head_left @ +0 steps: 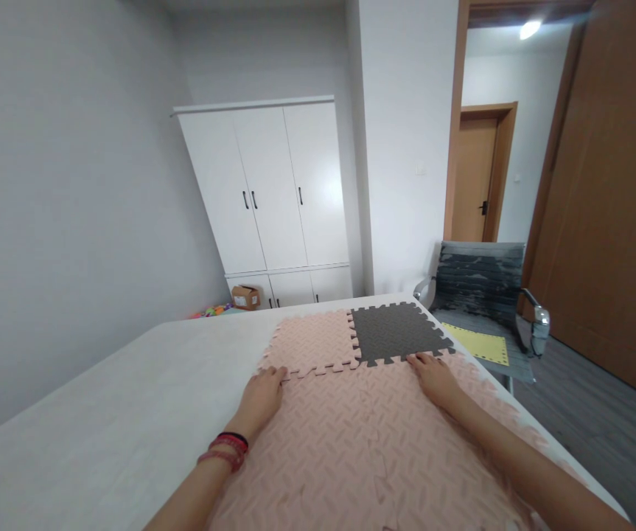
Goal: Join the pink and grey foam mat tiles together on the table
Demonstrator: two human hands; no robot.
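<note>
Pink foam puzzle mats [362, 435] lie joined on a white table [130, 413]. At the far end a pink tile [312, 343] and a dark grey tile [395, 332] interlock side by side. My left hand [262, 398] rests flat, palm down, at the seam on the left edge of the pink mats. My right hand [433, 376] presses flat at the seam just below the grey tile. Red and black bands circle my left wrist. Neither hand holds anything.
A grey office chair [480, 284] with a yellow foam tile [477, 345] on its seat stands at the table's far right. A white wardrobe [273, 199] lines the back wall, with a cardboard box [245, 296] and toys on the floor. An open doorway is at right.
</note>
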